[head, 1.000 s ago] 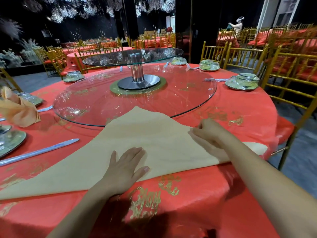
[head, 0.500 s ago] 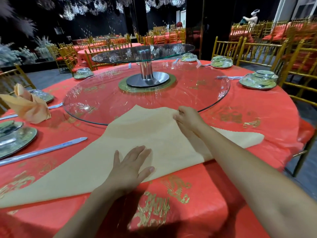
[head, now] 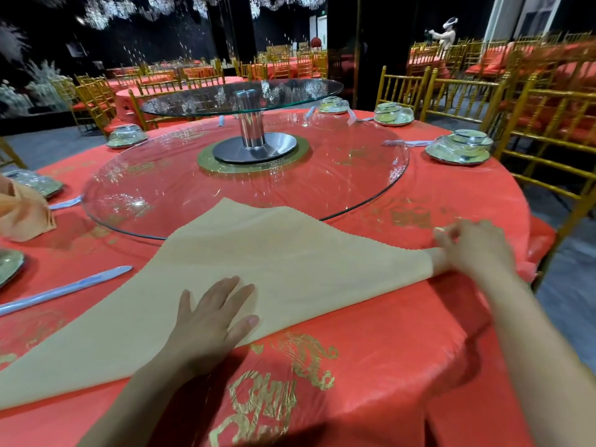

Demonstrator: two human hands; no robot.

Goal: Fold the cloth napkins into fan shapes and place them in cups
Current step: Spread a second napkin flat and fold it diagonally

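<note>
Pinning napkin [head: 274,269] to the near table [head: 387,350] with flat, open left hand [head: 209,324]; pinching its right corner in right hand [head: 474,250]. Might slide crooked if tugged harder than pinned.

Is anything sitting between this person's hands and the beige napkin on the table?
Nothing visible does. The left hand lies flat on the napkin, and the right hand pinches its right-hand corner directly.
</note>
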